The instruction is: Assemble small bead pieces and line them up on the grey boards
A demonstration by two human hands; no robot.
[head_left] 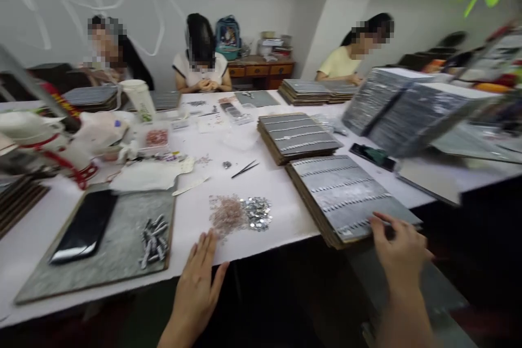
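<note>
Resting flat at the front edge of the white desk (285, 212), the person's left hand (198, 280) lies with its fingers released and spread, just short of a small heap of pale pink beads and silver sequins (240, 212). The right hand (397, 253) sits at the near corner of a stack of grey felt-covered boards (346, 196), its fingers (377, 225) curled loosely over the top board's edge, touching but not clenched. To handle that board well, it seems wise to keep it level and grip only the bare margin, since thin rows of small silver pieces run across its face. The stack lies at the desk's right front, tilted slightly over the edge, with a second like stack (297, 136) just behind it. Left of the heap lies a grey mat (118, 253) carrying a black phone (84, 225).
</note>
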